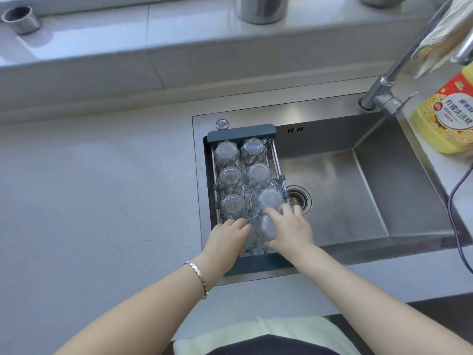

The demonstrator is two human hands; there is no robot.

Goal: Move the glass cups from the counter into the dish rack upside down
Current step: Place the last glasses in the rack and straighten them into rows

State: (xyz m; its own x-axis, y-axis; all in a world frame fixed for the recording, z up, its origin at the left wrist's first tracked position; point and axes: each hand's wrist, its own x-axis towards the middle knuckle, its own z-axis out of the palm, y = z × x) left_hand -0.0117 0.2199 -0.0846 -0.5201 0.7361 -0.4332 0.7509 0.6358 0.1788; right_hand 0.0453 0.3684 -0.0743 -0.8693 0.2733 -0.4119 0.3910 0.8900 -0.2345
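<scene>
The pale grey surface (97,190) in front of me fills the left half of the frame. A steel sink (384,201) is sunk into it at centre right. At the right edge stand a yellow soap bottle (448,116) and a black cable (458,201).

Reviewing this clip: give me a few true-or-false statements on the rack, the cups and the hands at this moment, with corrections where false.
1. The dish rack sits over the sink's left side. True.
2. The cups in the rack stand mouth up. False: they are bottom up.
3. Both hands are at the rack's near end. True: left hand, right hand.
4. Glass cups wait on the counter. False: none show there.
5. The yellow bottle lies in the sink. False: it is on the right ledge.
</scene>
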